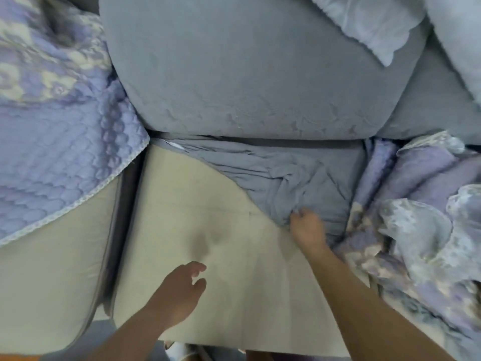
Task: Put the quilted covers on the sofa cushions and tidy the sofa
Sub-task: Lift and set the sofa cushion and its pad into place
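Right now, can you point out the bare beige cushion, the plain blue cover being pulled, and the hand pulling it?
Beige seat cushion (221, 230): head view, on its bare top.
Plain blue cover (299, 175): head view, on its wrinkled middle.
Right hand (308, 227): head view, on its back, fingers gripping the cover's edge.

Home living room, by look of it. Large sofa filled view: plump grey back cushions (250, 74), bare beige seat cushions (208, 230), loose grey fabric cover (299, 175) rumpled across one. Quilted lilac floral covers (52, 126) draped either side. Pale pillow (364, 24) lay at top. Soft domestic furnishings throughout.
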A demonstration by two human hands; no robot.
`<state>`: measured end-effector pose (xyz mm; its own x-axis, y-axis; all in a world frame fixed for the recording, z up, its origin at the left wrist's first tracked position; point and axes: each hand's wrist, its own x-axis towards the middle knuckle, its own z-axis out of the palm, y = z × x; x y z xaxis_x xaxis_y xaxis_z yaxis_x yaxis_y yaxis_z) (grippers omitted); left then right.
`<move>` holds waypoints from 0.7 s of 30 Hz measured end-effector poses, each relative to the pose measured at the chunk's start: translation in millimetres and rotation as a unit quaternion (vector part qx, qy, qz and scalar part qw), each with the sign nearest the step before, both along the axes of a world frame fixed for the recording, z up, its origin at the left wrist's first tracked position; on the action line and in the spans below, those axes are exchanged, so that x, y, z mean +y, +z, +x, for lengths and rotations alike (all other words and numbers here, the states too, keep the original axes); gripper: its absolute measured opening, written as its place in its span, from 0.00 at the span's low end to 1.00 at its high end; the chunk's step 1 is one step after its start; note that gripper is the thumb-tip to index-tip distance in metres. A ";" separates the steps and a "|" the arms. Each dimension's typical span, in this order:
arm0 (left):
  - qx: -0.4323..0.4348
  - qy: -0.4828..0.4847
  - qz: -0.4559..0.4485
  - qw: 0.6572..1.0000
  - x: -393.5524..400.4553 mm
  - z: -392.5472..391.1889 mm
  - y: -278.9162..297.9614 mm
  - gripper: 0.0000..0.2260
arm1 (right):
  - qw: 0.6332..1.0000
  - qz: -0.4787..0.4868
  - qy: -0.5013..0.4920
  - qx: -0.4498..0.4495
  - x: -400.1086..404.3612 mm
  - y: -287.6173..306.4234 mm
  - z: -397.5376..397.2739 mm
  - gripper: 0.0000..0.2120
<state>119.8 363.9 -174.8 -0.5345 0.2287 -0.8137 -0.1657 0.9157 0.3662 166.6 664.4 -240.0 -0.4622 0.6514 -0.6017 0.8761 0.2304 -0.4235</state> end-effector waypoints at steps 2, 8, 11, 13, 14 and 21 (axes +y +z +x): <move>-0.043 0.098 0.030 0.994 6.0 3.8 4.2 0.09 | 0.986 -0.151 0.067 0.004 -36.8 31.2 27.6 0.09; -0.243 0.409 0.126 0.871 25.5 22.6 23.3 0.12 | 0.876 -0.396 0.269 -0.061 -117.9 62.9 137.0 0.15; -0.260 0.472 0.170 0.825 27.0 33.9 15.8 0.16 | 0.933 -0.338 0.117 0.032 -116.2 62.2 154.3 0.15; -0.278 0.509 0.200 0.789 30.9 37.9 16.4 0.18 | 0.938 -0.335 0.065 0.068 -107.3 73.8 149.6 0.12; -0.283 0.523 0.209 0.777 30.9 41.0 17.8 0.18 | 0.932 -0.349 0.061 0.070 -105.7 80.4 147.8 0.11; -0.325 0.572 0.300 0.691 25.5 61.8 31.8 0.19 | 0.938 -0.329 0.098 0.042 -108.5 92.2 155.6 0.10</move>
